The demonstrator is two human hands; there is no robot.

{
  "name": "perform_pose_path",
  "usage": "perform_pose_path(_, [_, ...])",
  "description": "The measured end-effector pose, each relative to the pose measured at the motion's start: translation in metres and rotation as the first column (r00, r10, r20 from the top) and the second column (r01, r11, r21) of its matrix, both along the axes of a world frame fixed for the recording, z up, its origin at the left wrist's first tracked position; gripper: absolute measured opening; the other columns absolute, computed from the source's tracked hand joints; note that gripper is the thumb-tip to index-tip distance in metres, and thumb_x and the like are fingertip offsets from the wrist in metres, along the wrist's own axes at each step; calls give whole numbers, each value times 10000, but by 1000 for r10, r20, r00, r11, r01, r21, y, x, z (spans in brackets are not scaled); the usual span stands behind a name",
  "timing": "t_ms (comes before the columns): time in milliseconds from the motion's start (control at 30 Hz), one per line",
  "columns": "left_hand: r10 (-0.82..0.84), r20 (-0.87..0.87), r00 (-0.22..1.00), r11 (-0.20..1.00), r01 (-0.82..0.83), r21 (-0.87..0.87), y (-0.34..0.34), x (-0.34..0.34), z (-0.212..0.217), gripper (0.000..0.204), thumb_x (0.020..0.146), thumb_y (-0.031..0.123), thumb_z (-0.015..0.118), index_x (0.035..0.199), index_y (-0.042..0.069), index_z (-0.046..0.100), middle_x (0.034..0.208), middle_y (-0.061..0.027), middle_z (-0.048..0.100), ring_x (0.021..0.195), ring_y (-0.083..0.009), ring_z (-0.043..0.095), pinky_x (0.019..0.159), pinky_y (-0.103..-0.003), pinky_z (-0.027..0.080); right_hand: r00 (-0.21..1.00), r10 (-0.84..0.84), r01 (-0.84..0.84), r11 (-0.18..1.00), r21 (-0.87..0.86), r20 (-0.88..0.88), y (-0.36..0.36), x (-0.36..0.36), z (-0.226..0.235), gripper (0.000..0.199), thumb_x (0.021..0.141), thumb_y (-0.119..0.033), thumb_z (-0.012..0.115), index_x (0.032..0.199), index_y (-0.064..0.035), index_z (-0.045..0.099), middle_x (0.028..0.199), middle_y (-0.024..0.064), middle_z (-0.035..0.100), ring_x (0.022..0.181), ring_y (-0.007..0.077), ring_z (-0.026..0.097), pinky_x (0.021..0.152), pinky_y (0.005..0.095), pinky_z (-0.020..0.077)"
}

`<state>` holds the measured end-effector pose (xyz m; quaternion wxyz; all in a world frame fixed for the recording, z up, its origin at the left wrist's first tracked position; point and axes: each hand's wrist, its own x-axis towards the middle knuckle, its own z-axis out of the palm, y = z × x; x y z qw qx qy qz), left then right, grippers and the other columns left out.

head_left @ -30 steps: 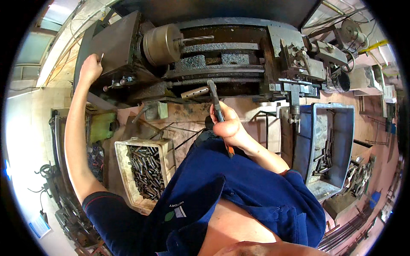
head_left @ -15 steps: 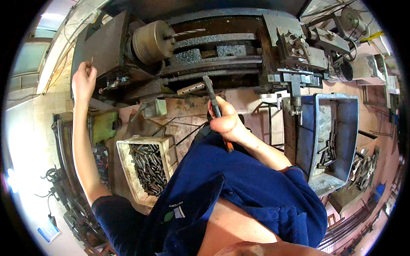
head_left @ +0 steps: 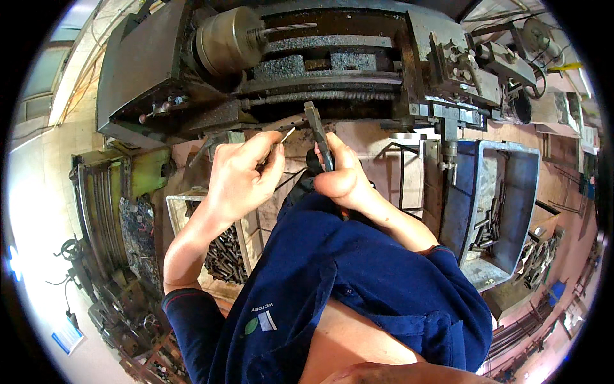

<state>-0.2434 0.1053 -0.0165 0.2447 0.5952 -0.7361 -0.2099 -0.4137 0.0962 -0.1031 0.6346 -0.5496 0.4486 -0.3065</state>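
Observation:
My left hand point(head_left: 246, 169) is closed in a pinch on a thin pale stick point(head_left: 289, 135), whose tip points up toward the tool in my other hand. My right hand point(head_left: 342, 169) is wrapped around dark metal pliers point(head_left: 315, 125), jaws upward; their lower handle is mostly hidden by the palm. A metal tube with small holes point(head_left: 295, 123) lies beside the jaws, largely covered by my left fingers. Both hands are close together in front of the lathe point(head_left: 320, 83), below its bed.
The lathe's round chuck point(head_left: 227, 43) holds a drill bit point(head_left: 291, 28). Metal chips point(head_left: 281, 66) lie on the bed. At lower left stands a pale bin point(head_left: 243, 224) of small metal parts, partly behind my left arm. A blue bin point(head_left: 470, 205) with metal pieces stands at right.
My left hand has come from the lathe's headstock at far left to the middle, beside the pliers. The tube is now mostly hidden behind it. My right hand has barely moved.

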Motion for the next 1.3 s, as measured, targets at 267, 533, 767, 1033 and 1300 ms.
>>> perform_pose_path(267, [-6, -76, 997, 999, 8, 36, -7, -8, -10, 111, 751, 55, 588, 845, -3, 597, 576, -160, 536, 482, -260, 559, 449, -309, 411, 1000, 20, -20, 1000, 7, -20, -1, -5, 8, 355, 534, -114, 548, 859, -33, 433, 684, 56, 435, 668, 153, 391, 603, 273, 349])
perform_pose_path(533, [0, -69, 998, 999, 4, 47, -9, -12, -12, 98, 754, 52, 587, 837, -1, 598, 587, -166, 543, 508, -274, 575, 459, -313, 419, 1000, -8, 9, 1000, 21, -21, 1, -7, 6, 369, 533, -132, 560, 865, -26, 442, 690, 57, 447, 678, 149, 407, 614, 272, 360])
perform_pose_path(767, [16, -84, 996, 998, -11, 59, -10, -16, -12, 102, 755, 53, 588, 840, -3, 597, 591, -167, 546, 510, -275, 577, 460, -315, 421, 999, -9, 8, 1000, -7, -34, 0, -10, 4, 351, 531, -127, 557, 848, -30, 443, 685, 59, 447, 669, 152, 411, 608, 272, 360])
perform_pose_path(1033, [-9, -39, 999, 1000, 10, 27, -13, -17, -13, 94, 739, 42, 586, 822, -1, 593, 576, -165, 540, 513, -294, 573, 461, -326, 424, 998, -21, 16, 997, -69, -65, 0, -10, -2, 369, 526, -108, 557, 869, -10, 462, 687, 75, 459, 659, 175, 419, 613, 296, 377])
perform_pose_path(1300, [-91, 79, 993, 996, 91, 8, -19, -19, -13, 99, 742, 43, 571, 821, -11, 591, 573, -188, 504, 487, -305, 545, 462, -324, 409, 960, -105, 3, 931, -365, -259, 8, -3, -17, 424, 467, -135, 619, 835, 11, 469, 806, 213, 496, 772, 413, 478, 668, 459, 393])
